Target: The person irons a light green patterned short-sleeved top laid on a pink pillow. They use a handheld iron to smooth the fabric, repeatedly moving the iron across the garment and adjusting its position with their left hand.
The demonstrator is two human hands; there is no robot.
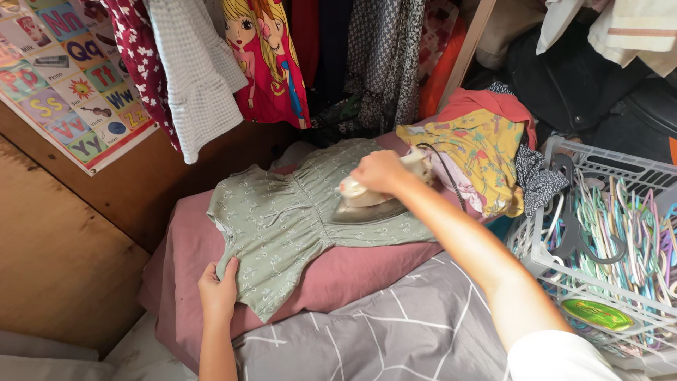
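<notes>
A small pale green dress (282, 226) with a fine print lies spread flat on a pink padded cloth (352, 271). My right hand (381, 171) grips the handle of a clothes iron (367, 204), which rests on the dress near its waist. The iron's dark cord (444, 169) loops off to the right. My left hand (218, 289) presses flat on the lower hem of the dress, fingers together, at the pink cloth's near edge.
A pile of folded clothes topped by a yellow printed garment (479, 152) sits right of the iron. A white plastic basket (557, 152) full of pastel hangers stands at far right. Hanging clothes (197, 70) and an alphabet poster (63, 77) are behind. Grey patterned bedding (395, 324) lies in front.
</notes>
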